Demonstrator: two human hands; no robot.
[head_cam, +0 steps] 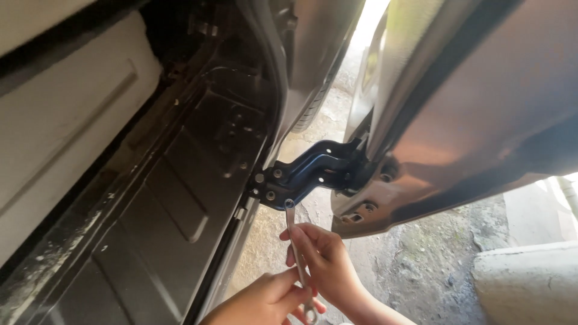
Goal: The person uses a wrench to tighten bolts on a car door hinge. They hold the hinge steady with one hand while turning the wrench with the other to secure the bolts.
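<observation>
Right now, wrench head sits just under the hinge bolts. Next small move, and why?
Probably lift the wrench slightly so its ring end seats on the lower bolt of the door hinge: the ring sits just right of it, apparently not on it, with both hands on the shaft.

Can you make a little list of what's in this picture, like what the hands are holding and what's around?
place: open car door, seen from above
left hand: grips the lower end of a wrench
right hand: wraps the wrench's shaft
wrench: slim, metal, its top end at the hinge's lower edge
door hinge: dark blue bracket with bolts, joins body and door
car door: swung open, at the right
ground: rough concrete
</observation>
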